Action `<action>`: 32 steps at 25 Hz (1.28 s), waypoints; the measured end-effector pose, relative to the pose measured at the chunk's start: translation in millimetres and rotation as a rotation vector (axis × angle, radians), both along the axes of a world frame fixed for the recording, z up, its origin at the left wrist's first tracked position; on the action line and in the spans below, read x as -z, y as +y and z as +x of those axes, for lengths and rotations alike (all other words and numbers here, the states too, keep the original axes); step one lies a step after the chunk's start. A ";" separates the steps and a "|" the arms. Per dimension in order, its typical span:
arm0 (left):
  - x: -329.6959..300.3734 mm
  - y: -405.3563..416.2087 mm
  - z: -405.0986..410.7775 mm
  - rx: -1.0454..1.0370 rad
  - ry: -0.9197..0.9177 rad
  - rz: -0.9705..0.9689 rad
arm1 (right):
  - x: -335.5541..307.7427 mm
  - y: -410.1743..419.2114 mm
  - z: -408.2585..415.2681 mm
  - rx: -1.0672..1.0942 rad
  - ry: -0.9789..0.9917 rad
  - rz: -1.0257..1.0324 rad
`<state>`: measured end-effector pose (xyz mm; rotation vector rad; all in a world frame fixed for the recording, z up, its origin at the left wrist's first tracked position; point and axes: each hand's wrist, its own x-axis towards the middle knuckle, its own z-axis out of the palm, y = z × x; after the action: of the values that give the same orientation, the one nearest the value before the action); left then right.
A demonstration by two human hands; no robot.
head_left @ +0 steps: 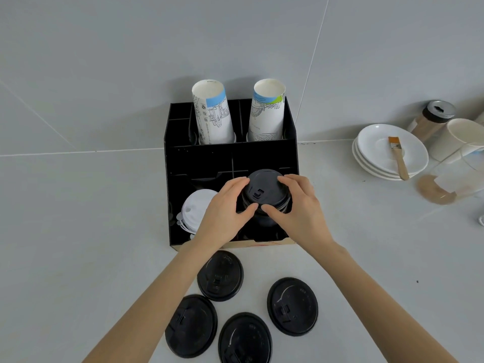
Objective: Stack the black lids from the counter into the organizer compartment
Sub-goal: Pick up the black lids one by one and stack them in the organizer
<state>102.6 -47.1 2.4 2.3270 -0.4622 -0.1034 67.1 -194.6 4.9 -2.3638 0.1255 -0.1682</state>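
Note:
A black organizer (199, 158) stands against the wall. In its front right compartment rises a stack of black lids (265, 191). My left hand (222, 210) and my right hand (298, 208) both grip the top of this stack, fingers around its rim from either side. Several loose black lids lie flat on the counter in front of the organizer, among them one (220, 275) nearest it, one (292, 306) at the right and one (191, 326) at the left. White lids (193, 209) fill the front left compartment, partly hidden by my left hand.
Two stacks of printed paper cups (213, 116) (267, 111) stand in the organizer's back compartments. At the right sit stacked white saucers (377, 142) with a brush (398, 157) on top, a jar of brown powder (432, 121), and a clear pitcher (455, 176).

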 end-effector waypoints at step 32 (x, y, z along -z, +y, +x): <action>21.1 14.3 -86.4 0.167 0.145 0.092 | 11.0 -27.4 -105.5 -0.061 0.105 0.043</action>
<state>16.2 -32.8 -18.6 2.3471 -0.5882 -0.3780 -38.4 -222.0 -6.2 -2.3303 0.1060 -0.0121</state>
